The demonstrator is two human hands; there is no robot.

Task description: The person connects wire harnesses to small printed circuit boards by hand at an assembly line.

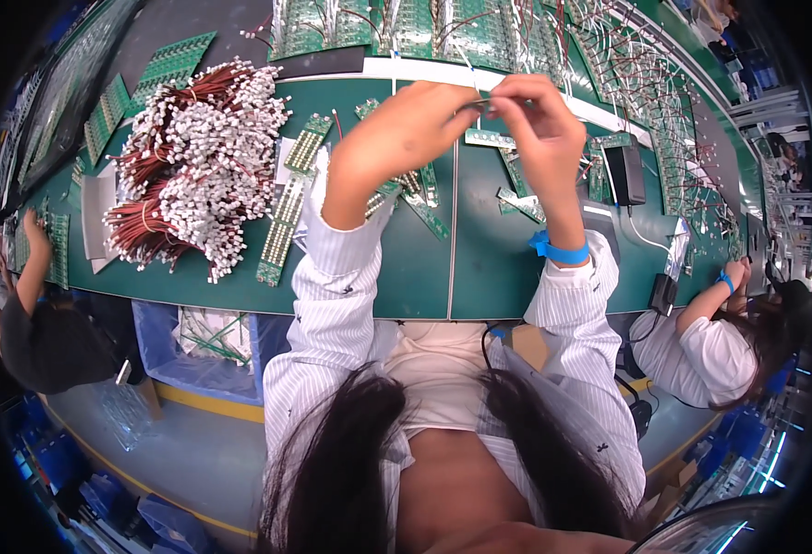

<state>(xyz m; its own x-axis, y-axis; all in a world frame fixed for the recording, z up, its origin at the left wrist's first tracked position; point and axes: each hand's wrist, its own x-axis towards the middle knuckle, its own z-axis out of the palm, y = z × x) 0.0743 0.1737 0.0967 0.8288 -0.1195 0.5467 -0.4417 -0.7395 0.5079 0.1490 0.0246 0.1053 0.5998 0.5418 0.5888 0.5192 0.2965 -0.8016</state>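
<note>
My left hand and my right hand meet over the far middle of the green bench. Thumb and fingers of each are pinched together around a thin wire, of which only a short piece shows between the fingertips. Its far part runs toward the boards behind, and its ends cannot be made out. A blue wrist strap circles my right wrist. Beneath and beside my left forearm lie narrow green circuit boards with rows of pale parts. More small boards lie loose under my right hand.
Left of me is a large heap of red-and-black wires with white connectors. Board panels with wires line the far side. A black power adapter stands at right. A blue bin sits below the bench edge. People work at both sides.
</note>
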